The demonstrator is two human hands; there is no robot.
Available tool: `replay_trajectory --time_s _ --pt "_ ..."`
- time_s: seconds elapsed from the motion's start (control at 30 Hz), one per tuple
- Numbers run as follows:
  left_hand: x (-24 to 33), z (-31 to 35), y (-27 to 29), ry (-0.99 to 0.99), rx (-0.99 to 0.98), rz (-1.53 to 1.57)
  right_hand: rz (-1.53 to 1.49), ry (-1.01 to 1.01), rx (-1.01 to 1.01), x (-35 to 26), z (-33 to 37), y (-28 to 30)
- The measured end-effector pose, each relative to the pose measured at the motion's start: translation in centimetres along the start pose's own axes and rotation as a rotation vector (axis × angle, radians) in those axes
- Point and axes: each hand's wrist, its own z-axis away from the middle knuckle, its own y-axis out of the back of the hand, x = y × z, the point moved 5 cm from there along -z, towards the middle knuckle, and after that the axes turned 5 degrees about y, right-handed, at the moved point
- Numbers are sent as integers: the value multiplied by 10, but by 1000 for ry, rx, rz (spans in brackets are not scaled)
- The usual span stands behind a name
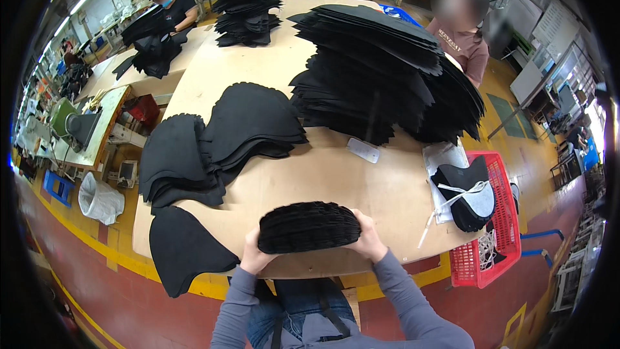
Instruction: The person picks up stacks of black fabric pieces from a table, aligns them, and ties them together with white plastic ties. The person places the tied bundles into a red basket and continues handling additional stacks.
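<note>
Between my two hands is a thick stack of black cut fabric pieces (309, 227), held up at the table's near edge with its layered edges showing. My left hand (256, 253) grips its left end, and my right hand (369, 239) is closed round its right end. To the left of my left hand, a single black fabric piece (187, 249) lies partly over the table edge. Beyond it, two low piles of like pieces, a left pile (173, 155) and a right pile (252, 119), lie side by side and touch.
Tall black fabric stacks (368, 77) rise on the far side of the table (323, 178). A white tag (363, 150) lies before them. At right, a tied bundle (466, 197) sits beside a red basket (504, 220). A person (468, 45) stands at far right; another (177, 13) works far left.
</note>
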Motion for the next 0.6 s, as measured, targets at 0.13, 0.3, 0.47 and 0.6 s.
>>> replay_trajectory --time_s 0.13,0.3,0.47,0.6 --pt "-23 16 0 -37 127 65 1 121 69 -9 24 -1" --pt "1 11 -5 -17 57 38 -228 11 42 19 34 -9" --pt "29 4 -2 -174 183 1 -53 22 67 4 31 5" --pt "21 11 -3 -223 24 -62 -214 126 -93 12 35 -1"
